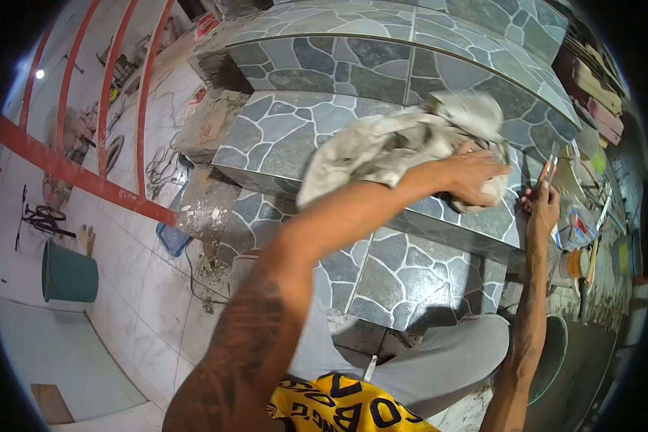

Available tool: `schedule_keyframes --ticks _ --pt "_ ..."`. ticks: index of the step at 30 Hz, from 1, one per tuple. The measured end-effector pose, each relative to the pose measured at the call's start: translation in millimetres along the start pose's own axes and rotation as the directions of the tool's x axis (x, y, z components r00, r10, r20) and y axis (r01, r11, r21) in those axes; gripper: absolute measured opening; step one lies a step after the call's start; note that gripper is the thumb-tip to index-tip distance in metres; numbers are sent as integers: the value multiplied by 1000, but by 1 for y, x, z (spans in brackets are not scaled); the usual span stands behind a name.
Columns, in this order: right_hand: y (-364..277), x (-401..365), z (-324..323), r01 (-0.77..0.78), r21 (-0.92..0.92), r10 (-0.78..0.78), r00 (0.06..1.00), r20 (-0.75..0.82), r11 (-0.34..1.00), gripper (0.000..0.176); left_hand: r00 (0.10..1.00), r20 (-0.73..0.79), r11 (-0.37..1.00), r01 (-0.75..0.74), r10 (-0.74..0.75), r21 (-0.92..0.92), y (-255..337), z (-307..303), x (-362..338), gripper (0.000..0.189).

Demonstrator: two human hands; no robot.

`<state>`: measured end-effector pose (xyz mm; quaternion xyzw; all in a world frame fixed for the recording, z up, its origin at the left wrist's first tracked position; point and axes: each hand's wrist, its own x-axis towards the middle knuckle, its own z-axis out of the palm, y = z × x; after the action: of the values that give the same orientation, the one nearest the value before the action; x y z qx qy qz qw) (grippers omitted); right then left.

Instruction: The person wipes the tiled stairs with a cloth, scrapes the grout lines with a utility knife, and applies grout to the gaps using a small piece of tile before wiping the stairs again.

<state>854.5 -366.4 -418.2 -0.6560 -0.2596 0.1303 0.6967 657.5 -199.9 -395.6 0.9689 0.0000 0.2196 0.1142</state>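
Note:
A crumpled beige cloth (pixel 367 151) lies on a stair tread with a grey stone pattern (pixel 277 137); its upper part is blurred by motion. My left hand (pixel 475 176) is on the cloth's right part, with fingers closed on the fabric. Farther right, at the end of the same step, my right hand (pixel 543 198) holds a small, thin tool (pixel 552 162) between closed fingers. What kind of tool it is cannot be made out.
Red metal railing (pixel 65 169) crosses the left side. A green bucket (pixel 68 272) stands at the far left, another (pixel 552 360) beside my right forearm. A blue basket (pixel 171 239) is on the floor. Tools and a tape roll (pixel 574 263) lie at right.

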Motion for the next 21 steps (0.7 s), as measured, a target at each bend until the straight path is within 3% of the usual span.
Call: schedule_keyframes --ticks 5,7,8,9,10,12,13,14,15,16,18,20,21 --pt "-1 -4 1 17 -20 -17 1000 -25 1000 35 961 194 946 237 -195 -222 -65 -42 -17 58" --pt "-4 -4 1 -11 -27 10 1000 -17 1000 34 950 12 940 310 -311 -145 -122 -71 -89 53" --pt "-2 -3 2 0 -13 0 1000 -16 1000 34 788 151 782 614 -597 -111 -128 -116 -126 54" --pt "-1 -4 2 7 5 -7 1000 -17 1000 34 778 37 769 626 -627 -125 -158 -142 -178 53" --pt "-2 -2 4 4 -10 -5 1000 -12 1000 34 708 -196 702 704 -679 108 -197 -162 -239 59" --pt "-3 -2 5 -2 -41 1 1000 -11 999 33 456 -207 391 873 -865 292 -269 -239 -370 59" --pt "-3 0 4 -4 -46 4 1000 -6 999 33 326 -220 293 941 -919 171 -246 -277 -387 61" --pt "-3 2 5 -6 -49 6 1000 1 999 32 341 -494 245 936 -799 251 -267 -298 -443 61" --pt "-1 2 7 -14 -52 15 1000 7 999 32 274 -439 266 961 -856 80 -281 -337 -479 61" --pt "0 4 8 -26 -44 26 1000 -4 999 32 160 -506 248 962 -847 -110 -260 -359 -487 58" --pt "1 3 12 -19 -11 20 1000 10 1000 33 -59 -580 300 811 -813 -502 -188 -395 -475 51" --pt "0 3 11 -7 -11 7 1000 13 1000 33 116 -649 625 439 -752 -645 -127 -401 -442 43" --pt "0 4 11 2 -23 -2 1000 11 1000 33 132 -638 628 405 -759 -664 -91 -404 -404 40"
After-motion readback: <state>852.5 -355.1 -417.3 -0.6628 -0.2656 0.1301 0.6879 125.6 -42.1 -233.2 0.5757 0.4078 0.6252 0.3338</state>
